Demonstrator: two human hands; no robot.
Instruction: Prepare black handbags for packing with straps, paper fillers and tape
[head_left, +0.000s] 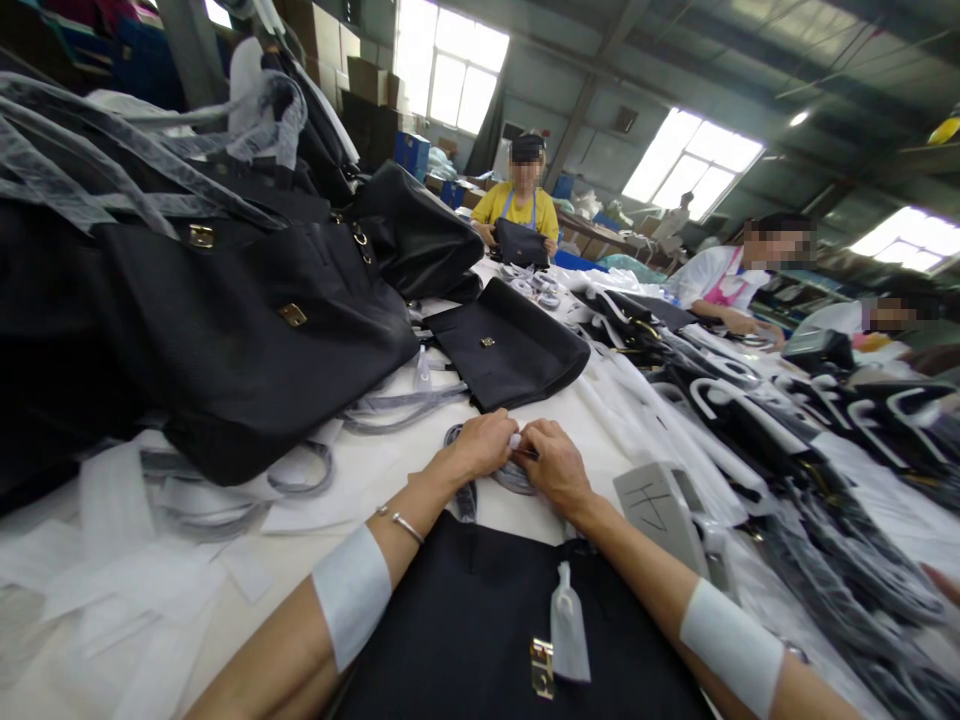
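My left hand [486,442] and my right hand [555,468] meet in the middle, fingers closed in a pinch at a coiled, plastic-wrapped strap [514,480]. Between the fingertips shows a small white piece [515,440], too small to tell whether it is tape or wrapping. The finger pads are partly hidden. Beneath my forearms lies a black handbag [480,610] with a gold clasp [541,668] and a hanging tag in a white cover [570,625]. Just beyond my hands, another black bag [517,345] lies flat.
Large black bags [277,330] pile up on the left, near loose white sheets [112,560]. At right are a grey device [660,510] with marker writing and rows of wrapped straps [847,560]. Across the table, a person in yellow [517,205] holds a bag; others work at right.
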